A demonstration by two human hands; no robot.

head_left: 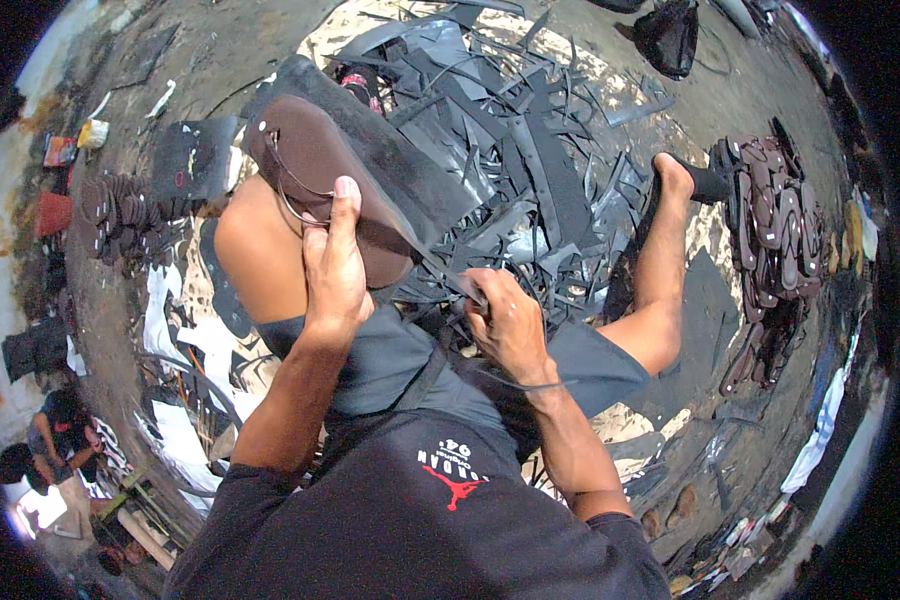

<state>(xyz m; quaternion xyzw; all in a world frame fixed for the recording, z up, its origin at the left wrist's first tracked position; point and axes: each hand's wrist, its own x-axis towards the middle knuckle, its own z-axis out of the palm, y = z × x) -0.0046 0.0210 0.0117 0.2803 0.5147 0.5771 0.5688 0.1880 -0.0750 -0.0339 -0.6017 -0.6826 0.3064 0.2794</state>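
One brown sole (320, 180), smooth and oval, under left hand (335, 270)'s pinching grip; right hand (505, 325) fisted on blade (450, 275).

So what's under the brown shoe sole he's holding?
A dark rubber sheet lies under the brown sole, resting on the knee. The left hand covers the sole's lower edge.

A floor-level sandal-making workshop, going by the heap of dark grey rubber offcut strips (530, 150) spread over bare dusty concrete floor (220, 50), a stack of finished brown flip-flop sandals (775, 225) at the right, piled round dark brown cut-out pieces (120, 205) at the left, and scattered white scrap sheets (185, 340)
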